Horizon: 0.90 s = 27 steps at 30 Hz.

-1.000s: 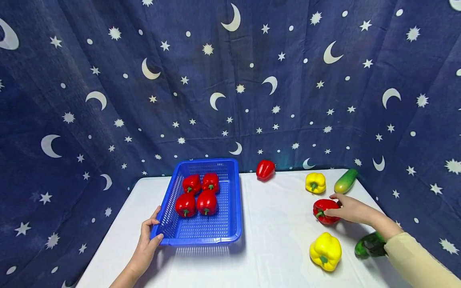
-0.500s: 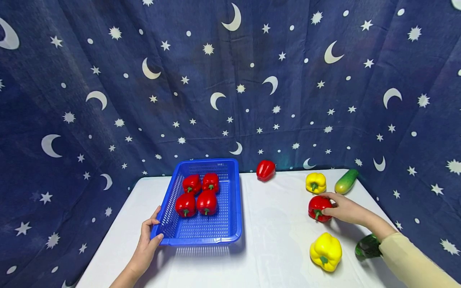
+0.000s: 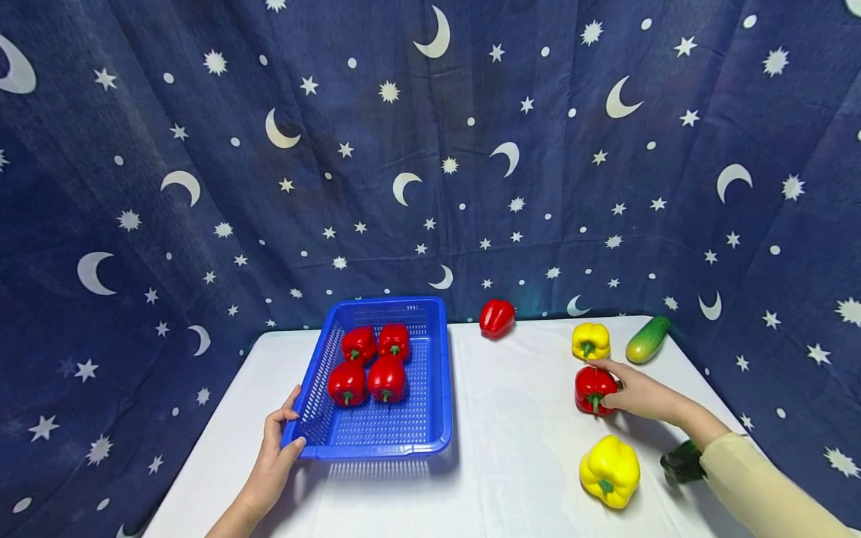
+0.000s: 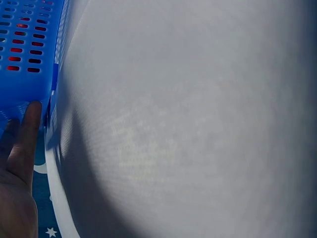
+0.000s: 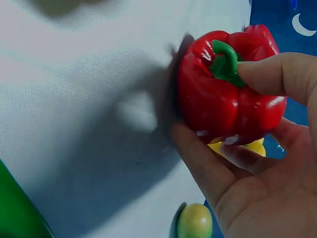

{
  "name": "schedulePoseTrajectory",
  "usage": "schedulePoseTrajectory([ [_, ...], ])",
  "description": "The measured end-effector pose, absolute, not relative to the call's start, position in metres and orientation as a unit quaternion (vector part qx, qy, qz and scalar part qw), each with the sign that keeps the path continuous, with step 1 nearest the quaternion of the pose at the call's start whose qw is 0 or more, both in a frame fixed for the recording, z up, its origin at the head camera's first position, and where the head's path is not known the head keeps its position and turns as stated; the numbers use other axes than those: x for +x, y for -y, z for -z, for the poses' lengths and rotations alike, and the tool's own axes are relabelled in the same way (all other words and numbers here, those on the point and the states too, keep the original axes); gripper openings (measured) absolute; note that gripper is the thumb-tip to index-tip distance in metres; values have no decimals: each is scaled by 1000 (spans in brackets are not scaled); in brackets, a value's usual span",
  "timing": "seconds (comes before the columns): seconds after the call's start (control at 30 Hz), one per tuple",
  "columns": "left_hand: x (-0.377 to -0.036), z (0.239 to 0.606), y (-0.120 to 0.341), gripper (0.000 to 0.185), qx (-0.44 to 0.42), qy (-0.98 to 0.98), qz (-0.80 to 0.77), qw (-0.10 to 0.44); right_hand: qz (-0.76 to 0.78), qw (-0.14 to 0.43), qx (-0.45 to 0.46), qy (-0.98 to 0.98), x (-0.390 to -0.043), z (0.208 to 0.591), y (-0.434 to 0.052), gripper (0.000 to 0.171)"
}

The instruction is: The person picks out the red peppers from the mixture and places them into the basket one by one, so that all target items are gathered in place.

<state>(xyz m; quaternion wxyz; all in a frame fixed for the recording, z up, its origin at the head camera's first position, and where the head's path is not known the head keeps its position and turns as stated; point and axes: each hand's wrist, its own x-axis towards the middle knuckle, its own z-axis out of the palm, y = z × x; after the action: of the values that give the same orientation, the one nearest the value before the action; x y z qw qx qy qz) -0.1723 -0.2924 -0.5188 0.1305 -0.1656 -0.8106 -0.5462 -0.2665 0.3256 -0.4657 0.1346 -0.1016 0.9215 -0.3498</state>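
— Red pepper (image 3: 595,388) in the grasp of the right hand (image 3: 640,394), fingers curled round its far side, thumb pressed by the green stem (image 5: 225,60). Where does it sit?

— Well to the right of the blue basket (image 3: 431,432), on the white table (image 3: 511,418), just in front of a small yellow pepper (image 3: 590,341). From the wrist view I cannot tell whether it rests on the cloth or is lifted a touch.

— And the left hand (image 3: 274,457)?

— Clamped on the basket's near left corner, thumb over the rim, fingers (image 4: 27,130) laid against the mesh wall outside.

— Inside the basket?

— Four red peppers (image 3: 368,365), two by two, packed toward its far end, stems facing the camera.

— What else lies around?

— Right of the basket's far corner, one more red pepper, a loose one (image 3: 496,317), against the curtain. Further right, past the small yellow one, a cucumber (image 3: 647,338) lies slantwise. Nearer the camera, right of the basket's front edge, a large yellow pepper (image 3: 608,470), and beside it a dark green vegetable (image 3: 681,462), half hidden by the cream sleeve (image 3: 760,489).

— Backdrop?

— Navy curtain (image 3: 403,149), moons and stars, wrapping round behind the basket.
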Motion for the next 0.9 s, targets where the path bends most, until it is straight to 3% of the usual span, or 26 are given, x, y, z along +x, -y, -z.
schedulePoseTrajectory([
  [0.9,-172,516,292,36,-176,801,556,134,344,140,-96,-924,-271,475,-324,73],
])
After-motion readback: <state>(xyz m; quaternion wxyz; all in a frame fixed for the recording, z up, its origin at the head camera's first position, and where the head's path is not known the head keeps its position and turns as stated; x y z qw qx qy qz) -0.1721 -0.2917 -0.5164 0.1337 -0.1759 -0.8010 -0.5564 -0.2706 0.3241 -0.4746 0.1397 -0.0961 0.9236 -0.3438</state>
